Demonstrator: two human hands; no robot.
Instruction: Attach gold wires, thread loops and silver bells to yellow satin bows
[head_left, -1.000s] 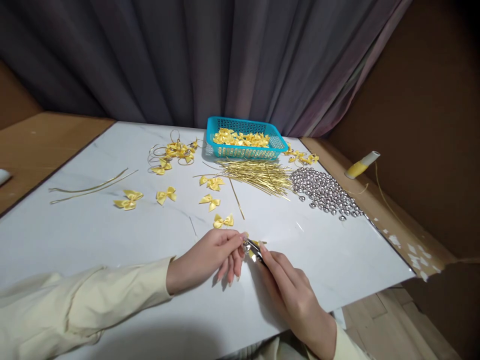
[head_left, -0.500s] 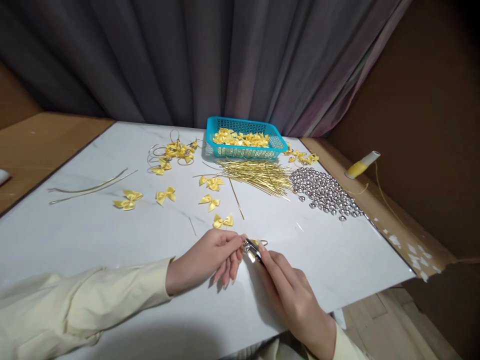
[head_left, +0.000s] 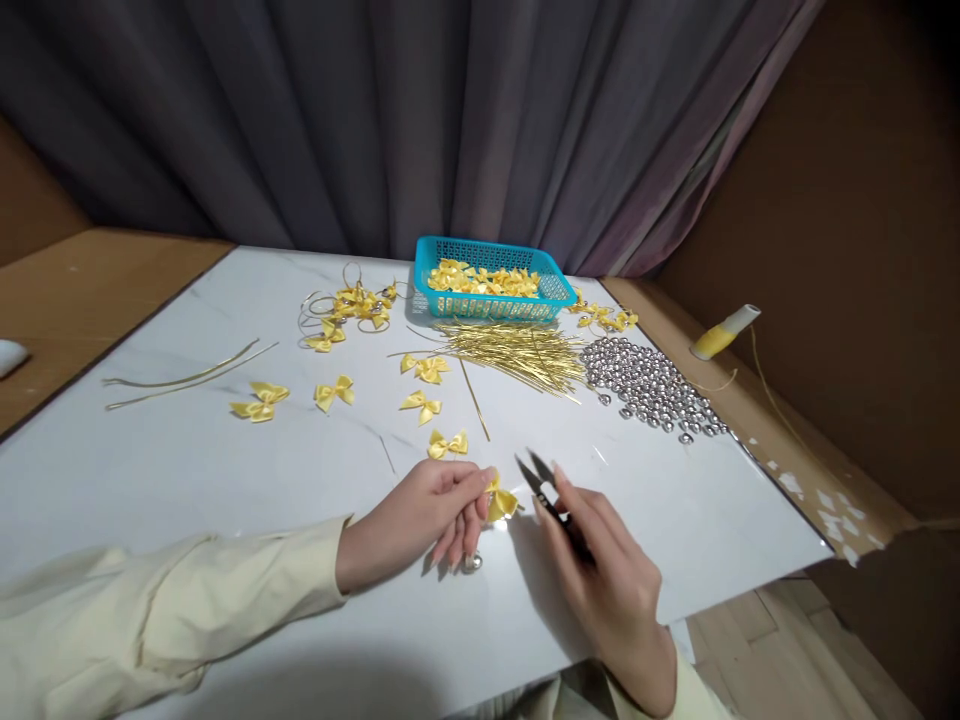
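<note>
My left hand is closed, with thumb and forefinger pinching a yellow ribbon bow. Just below its fingers shows a shiny silver bell; whether it hangs from the bow or lies on the table I cannot tell. To the right, my right hand is wrapped round a pair of black thread snips. Their blades are apart and point up and left, clear of the bow. Several loose yellow bows lie on the white tabletop beyond my hands.
A blue plastic basket of yellow bows stands at the back. Before it are a heap of gold wire ties and a pile of silver bells. Looped bows lie back left, and a spool of yellow thread at right.
The snips have moved right, away from my left fingers, and their blades have spread. The bow in my left hand now shows more fully, with a bell visible below.
</note>
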